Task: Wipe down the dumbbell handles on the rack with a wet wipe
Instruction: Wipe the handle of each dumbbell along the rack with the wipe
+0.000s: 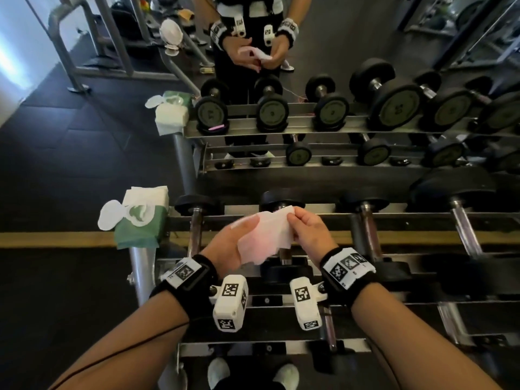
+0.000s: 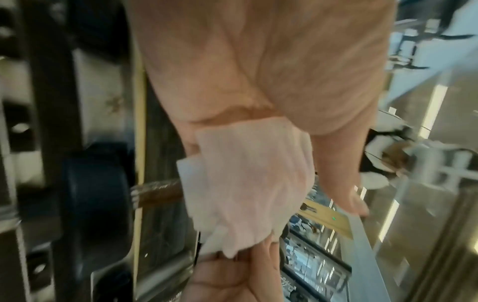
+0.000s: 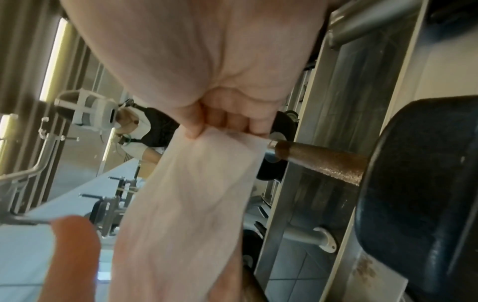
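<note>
Left hand (image 1: 231, 243) lies flat, fingers straight, under the wipe (image 1: 264, 237); right hand (image 1: 311, 229) pinches the wipe's far edge between thumb and fingers. Wipe is spread between both hands, just above the rack (image 1: 309, 218) and clear of any handle. Step looks like unfolding, wiping not yet begun. Next: wrap the wipe round a handle (image 1: 195, 235), the nearest left of the wipe, and rub along it. Pack (image 1: 140, 229) sits at the rack's left end.
</note>
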Demonstrator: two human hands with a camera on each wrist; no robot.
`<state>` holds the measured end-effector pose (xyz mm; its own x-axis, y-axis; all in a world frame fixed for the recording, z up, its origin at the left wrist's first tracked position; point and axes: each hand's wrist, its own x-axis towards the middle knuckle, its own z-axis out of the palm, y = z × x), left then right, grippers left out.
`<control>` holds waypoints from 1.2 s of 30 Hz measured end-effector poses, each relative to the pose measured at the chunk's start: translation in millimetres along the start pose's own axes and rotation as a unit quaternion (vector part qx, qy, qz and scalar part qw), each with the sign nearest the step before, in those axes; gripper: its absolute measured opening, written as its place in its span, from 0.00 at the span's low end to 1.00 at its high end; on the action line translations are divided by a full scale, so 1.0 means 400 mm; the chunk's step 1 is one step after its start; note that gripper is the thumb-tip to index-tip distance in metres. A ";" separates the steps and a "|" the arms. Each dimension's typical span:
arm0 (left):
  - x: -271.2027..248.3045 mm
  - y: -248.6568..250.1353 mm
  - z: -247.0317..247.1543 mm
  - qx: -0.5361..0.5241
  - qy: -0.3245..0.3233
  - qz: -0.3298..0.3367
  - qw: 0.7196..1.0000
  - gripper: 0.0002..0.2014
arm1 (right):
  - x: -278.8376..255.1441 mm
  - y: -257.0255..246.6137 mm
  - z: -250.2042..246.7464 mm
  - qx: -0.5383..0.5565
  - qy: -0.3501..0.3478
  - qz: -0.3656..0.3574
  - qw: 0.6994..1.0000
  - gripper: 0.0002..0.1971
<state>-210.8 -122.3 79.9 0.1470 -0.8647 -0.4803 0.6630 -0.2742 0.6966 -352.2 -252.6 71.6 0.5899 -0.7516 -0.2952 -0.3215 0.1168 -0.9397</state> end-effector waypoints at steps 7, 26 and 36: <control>0.034 -0.079 0.002 -0.005 0.099 -0.035 0.994 0.20 | 0.021 0.072 -0.022 -0.106 0.024 -0.008 0.994 0.10; 0.271 -0.113 -0.019 0.382 0.070 0.048 0.920 0.24 | -0.144 0.264 -0.023 -0.046 0.127 0.063 0.989 0.13; 0.208 -0.139 0.024 0.220 0.048 -0.016 0.974 0.18 | -0.149 0.271 -0.014 -0.019 0.135 0.086 0.987 0.16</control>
<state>-242.6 -182.8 6.4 0.2131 -0.8150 -0.5389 0.2920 -0.4732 0.8311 -426.4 -198.6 -11.6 0.3071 -0.8685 -0.3891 -0.4303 0.2380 -0.8708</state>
